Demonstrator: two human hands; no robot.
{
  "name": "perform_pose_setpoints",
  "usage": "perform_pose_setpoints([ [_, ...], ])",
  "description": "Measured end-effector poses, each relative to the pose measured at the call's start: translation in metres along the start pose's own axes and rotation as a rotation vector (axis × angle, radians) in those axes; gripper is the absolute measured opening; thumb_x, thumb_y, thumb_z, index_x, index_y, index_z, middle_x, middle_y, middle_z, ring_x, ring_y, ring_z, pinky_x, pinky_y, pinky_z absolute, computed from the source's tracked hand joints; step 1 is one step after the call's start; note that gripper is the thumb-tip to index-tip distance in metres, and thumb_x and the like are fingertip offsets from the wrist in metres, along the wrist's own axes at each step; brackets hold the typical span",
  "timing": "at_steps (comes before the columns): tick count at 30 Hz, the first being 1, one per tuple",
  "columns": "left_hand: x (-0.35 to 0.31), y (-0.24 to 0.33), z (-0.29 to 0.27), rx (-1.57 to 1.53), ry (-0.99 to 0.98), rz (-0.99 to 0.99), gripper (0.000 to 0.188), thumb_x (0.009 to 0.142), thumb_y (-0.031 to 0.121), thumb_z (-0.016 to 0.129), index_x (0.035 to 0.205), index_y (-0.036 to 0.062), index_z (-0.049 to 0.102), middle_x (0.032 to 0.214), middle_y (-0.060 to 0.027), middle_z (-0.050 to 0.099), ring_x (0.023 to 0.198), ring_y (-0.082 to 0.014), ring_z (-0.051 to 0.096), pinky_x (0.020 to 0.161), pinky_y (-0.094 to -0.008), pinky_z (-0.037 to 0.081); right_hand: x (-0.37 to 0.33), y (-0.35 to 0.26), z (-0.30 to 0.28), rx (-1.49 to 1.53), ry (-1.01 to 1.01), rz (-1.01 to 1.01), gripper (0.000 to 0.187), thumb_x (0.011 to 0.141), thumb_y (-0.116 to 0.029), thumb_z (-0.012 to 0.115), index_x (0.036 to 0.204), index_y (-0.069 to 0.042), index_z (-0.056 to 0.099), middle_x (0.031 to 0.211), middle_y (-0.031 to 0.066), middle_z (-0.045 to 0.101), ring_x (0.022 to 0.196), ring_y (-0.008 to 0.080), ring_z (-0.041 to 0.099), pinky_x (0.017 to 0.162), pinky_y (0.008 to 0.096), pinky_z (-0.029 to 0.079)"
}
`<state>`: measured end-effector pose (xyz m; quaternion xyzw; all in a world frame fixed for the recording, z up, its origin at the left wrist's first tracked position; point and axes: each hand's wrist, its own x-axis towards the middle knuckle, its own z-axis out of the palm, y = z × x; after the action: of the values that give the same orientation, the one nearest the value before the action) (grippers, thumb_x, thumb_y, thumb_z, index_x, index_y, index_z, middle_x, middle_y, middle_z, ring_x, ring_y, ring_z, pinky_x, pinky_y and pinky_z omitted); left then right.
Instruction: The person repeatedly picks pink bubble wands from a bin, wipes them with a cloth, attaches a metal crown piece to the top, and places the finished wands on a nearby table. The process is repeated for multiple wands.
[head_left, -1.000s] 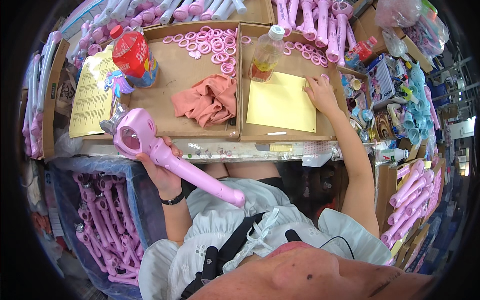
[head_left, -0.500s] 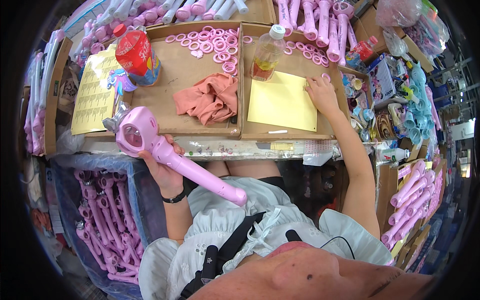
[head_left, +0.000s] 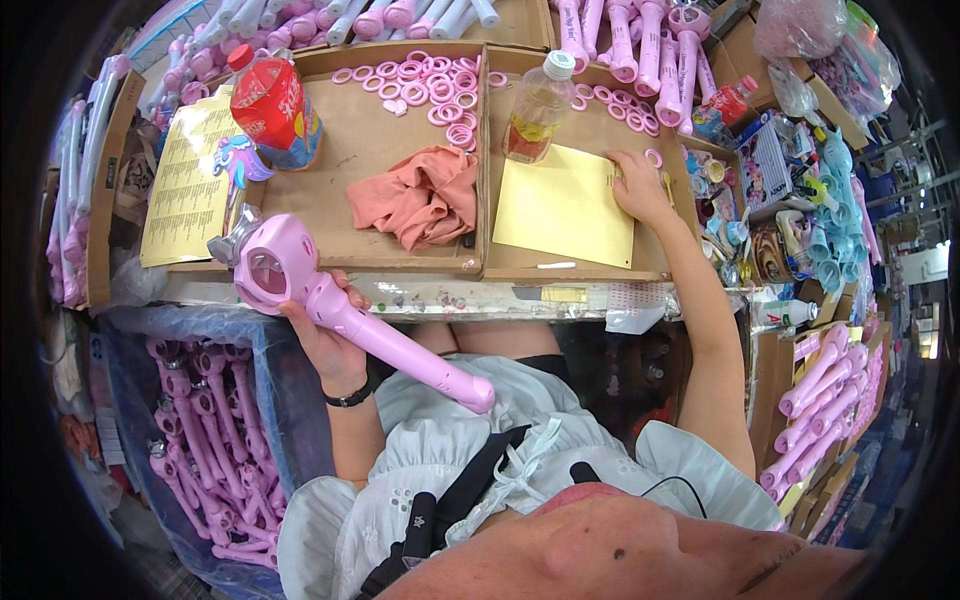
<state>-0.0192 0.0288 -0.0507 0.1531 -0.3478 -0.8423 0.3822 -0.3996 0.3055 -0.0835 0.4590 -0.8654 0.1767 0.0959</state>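
Observation:
My left hand (head_left: 335, 335) is wrapped round a pink plastic toy wand (head_left: 375, 335). The wand slants from upper left to lower right, with a round window in its wide head and a silvery cap at its upper end. At the right edge of a yellow sheet (head_left: 560, 210) is my right hand (head_left: 640, 188), its fingers bent and close together on the paper. A bit of yellow shows just past that hand. Whether a small piece is pinched between the fingertips is too small to make out.
Shallow cardboard trays hold pink rings (head_left: 440, 85), a crumpled orange cloth (head_left: 420, 195), a clear bottle (head_left: 538, 110) and a red-labelled bottle (head_left: 278, 110). At lower left, a blue-lined bin (head_left: 275, 400) contains many pink wands. More wands (head_left: 825, 400) lie at right.
My right hand has drawn slightly down and right along the sheet's edge, its fingers more bent. A bit of yellow now shows beside it. My left hand and the wand have barely moved.

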Motion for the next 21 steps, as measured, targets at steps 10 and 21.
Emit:
perform_pose_setpoints([
  [10,-0.001,-0.001,0.001,0.000,-0.005,-0.005,0.076,0.084,0.062,0.048,0.129,0.0029,0.039,0.091,-0.0074,0.054,0.068,-0.0146,0.054,0.062,-0.0270,0.045,0.010,-0.004,-0.006,-0.017,-0.114,0.185,0.030,0.071,-0.011,0.062,0.100,-0.007,0.058,0.095,0.0132,0.058,0.095,0.0317,0.052,0.086,0.0414,0.039],
  [21,-0.002,-0.001,0.000,-0.010,0.008,-0.016,0.073,0.083,0.062,0.049,0.125,0.0040,0.039,0.091,-0.0086,0.055,0.068,-0.0163,0.055,0.062,-0.0288,0.046,0.026,0.005,-0.008,-0.244,0.095,-0.198,0.024,0.079,-0.015,0.062,0.102,-0.011,0.064,0.089,0.0084,0.061,0.090,0.0257,0.055,0.085,0.0417,0.037],
])
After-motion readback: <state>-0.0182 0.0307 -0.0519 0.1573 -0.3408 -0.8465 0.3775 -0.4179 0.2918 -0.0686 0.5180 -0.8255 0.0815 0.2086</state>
